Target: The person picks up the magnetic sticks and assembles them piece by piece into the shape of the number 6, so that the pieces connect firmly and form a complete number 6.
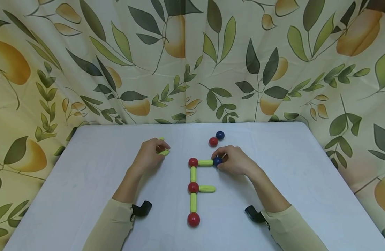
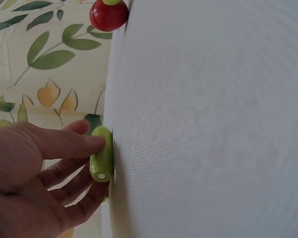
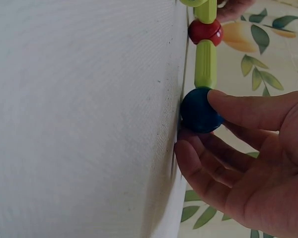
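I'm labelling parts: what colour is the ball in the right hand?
Dark blue ball, clearest in the right wrist view.

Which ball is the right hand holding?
The blue ball at the end of a green rod; the other blue ball lies apart, beside a red ball.

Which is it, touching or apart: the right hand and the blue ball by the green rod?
Touching: the right wrist view shows the right hand with its thumb on the blue ball.
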A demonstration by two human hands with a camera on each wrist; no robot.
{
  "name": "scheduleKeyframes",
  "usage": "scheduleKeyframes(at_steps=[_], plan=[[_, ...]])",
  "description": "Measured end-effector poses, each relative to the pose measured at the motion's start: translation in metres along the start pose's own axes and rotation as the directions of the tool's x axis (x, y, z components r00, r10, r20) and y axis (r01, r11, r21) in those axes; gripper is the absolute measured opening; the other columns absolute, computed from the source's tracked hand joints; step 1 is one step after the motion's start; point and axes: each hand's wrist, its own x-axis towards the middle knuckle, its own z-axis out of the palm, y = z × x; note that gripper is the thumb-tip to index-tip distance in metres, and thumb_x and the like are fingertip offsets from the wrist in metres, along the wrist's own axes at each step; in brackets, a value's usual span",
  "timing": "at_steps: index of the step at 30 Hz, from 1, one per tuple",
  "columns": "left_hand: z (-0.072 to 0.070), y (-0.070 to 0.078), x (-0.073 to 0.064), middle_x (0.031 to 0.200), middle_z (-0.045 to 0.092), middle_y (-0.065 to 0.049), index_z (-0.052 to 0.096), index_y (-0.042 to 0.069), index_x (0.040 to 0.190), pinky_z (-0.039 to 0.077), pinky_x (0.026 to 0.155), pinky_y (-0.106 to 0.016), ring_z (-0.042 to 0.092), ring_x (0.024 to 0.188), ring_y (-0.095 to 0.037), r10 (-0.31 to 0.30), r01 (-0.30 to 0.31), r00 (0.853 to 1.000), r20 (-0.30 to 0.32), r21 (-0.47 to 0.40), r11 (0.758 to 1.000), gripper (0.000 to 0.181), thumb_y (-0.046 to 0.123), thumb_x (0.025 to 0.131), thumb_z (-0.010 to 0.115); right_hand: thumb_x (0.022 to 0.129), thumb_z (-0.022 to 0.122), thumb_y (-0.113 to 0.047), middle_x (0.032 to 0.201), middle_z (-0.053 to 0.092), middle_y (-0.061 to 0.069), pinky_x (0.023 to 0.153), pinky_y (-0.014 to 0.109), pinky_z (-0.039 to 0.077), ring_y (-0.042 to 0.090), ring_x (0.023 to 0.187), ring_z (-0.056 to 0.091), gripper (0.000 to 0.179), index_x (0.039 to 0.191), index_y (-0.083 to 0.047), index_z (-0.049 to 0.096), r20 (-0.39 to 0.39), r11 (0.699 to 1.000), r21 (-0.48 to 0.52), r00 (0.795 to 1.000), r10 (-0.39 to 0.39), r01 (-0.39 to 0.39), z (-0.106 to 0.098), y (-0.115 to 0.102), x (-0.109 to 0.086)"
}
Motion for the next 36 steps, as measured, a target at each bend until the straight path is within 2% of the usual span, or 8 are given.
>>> scheduleKeyframes(at_steps=[9, 17, 28, 36], plan=[[-0.006, -0.001, 0.0, 0.11, 0.077, -0.01, 0.076, 0.008, 0.119, 0.058, 0.094, -0.044, 0.071, 0.103, -0.027, -0.031, 0.03, 0.998, 0.058, 0.031, 0.999, 0.032, -0.001, 0.088, 0.075, 0.09, 0.078, -0.005, 0.107, 0.069, 0.009, 0.08, 0.033, 0.057, 0.025, 0.094, 0.059, 0.026, 0.115, -0.013, 0.077, -0.007, 1.0, -0.012, 1.0, -0.011, 0.011, 0.0, -0.003, 0.001], [-0.008, 0.003, -0.001, 0.107, 0.075, -0.01, 0.077, 0.009, 0.118, 0.057, 0.092, -0.043, 0.068, 0.101, -0.026, -0.083, 0.077, 0.991, 0.105, 0.056, 0.995, 0.033, -0.001, 0.086, 0.075, 0.09, 0.078, -0.005, 0.109, 0.07, 0.011, 0.082, 0.034, 0.057, 0.026, 0.096, 0.06, 0.027, 0.115, -0.013, 0.077, -0.007, 1.0, -0.015, 1.0, 0.003, -0.003, 0.0, -0.004, -0.002], [-0.009, 0.003, -0.001, 0.104, 0.074, -0.011, 0.078, 0.009, 0.115, 0.057, 0.084, -0.038, 0.067, 0.095, -0.025, -0.053, 0.043, 0.988, 0.148, 0.068, 0.997, 0.035, -0.005, 0.084, 0.074, 0.09, 0.078, -0.005, 0.111, 0.07, 0.012, 0.082, 0.034, 0.058, 0.026, 0.096, 0.06, 0.026, 0.115, -0.013, 0.076, 0.002, 1.0, -0.002, 1.0, 0.0, 0.0, -0.001, -0.004, -0.002], [-0.011, 0.006, -0.002, 0.104, 0.071, -0.008, 0.079, 0.011, 0.115, 0.056, 0.07, -0.028, 0.065, 0.093, -0.023, -0.046, 0.05, 0.972, 0.229, -0.01, 0.999, 0.037, -0.004, 0.081, 0.081, 0.09, 0.078, -0.005, 0.112, 0.07, 0.011, 0.082, 0.034, 0.058, 0.026, 0.096, 0.061, 0.026, 0.115, -0.013, 0.077, 0.009, 1.0, 0.003, 1.0, -0.002, 0.002, -0.001, -0.002, 0.0]])
